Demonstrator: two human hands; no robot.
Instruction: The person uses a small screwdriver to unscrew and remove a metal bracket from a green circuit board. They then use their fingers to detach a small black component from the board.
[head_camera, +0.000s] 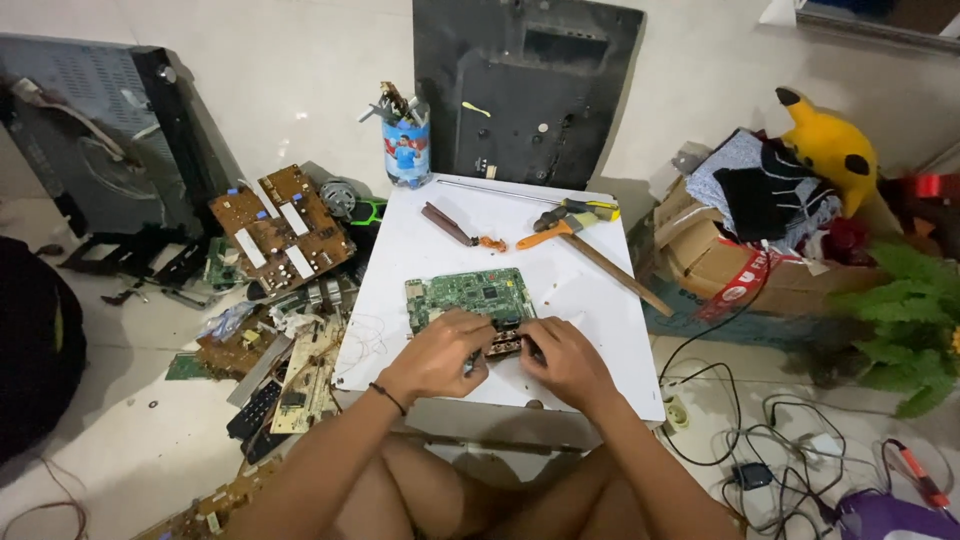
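A green circuit board (468, 293) lies on a white board (600, 300) in front of me. My left hand (440, 355) rests on its near edge, fingers curled over the connector block (505, 343) there. My right hand (565, 360) presses against the same connector block from the right, fingers closed around it. Whether a small tool sits in either hand is hidden by the fingers.
A hammer (590, 245), pliers with orange grips (545, 232) and a brown-handled tool (450, 225) lie farther back on the white board. Brown circuit boards (282, 228) and scrap pile up at left. A cup of tools (405, 145), black panels, a cardboard box (730, 265) and cables (760, 450) surround it.
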